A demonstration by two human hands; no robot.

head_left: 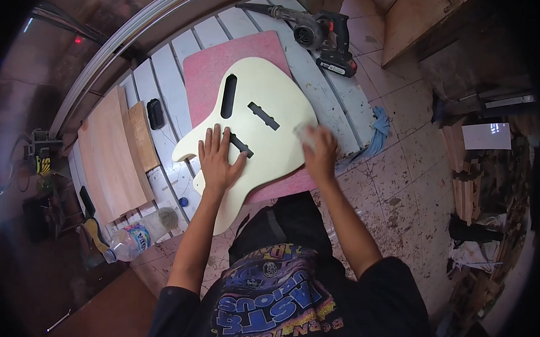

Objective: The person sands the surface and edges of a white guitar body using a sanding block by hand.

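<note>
A cream guitar body (267,84) with three dark routed cavities lies on a pink mat (206,51) on a white slatted table. My left hand (219,160) rests on the body's left part, fingers outstretched beside and partly over the lower-left cavity. On the body's right edge, my right hand (320,149) grips a small pale pad (303,134); it is slightly blurred, so what kind of pad it is I cannot tell.
A cordless blower (332,45) lies at the table's back right, a blue cloth (377,128) at its right edge. At left are wooden boards (111,152), a black object (155,112) and a plastic bottle (131,241). Wood scraps (464,201) stand at far right.
</note>
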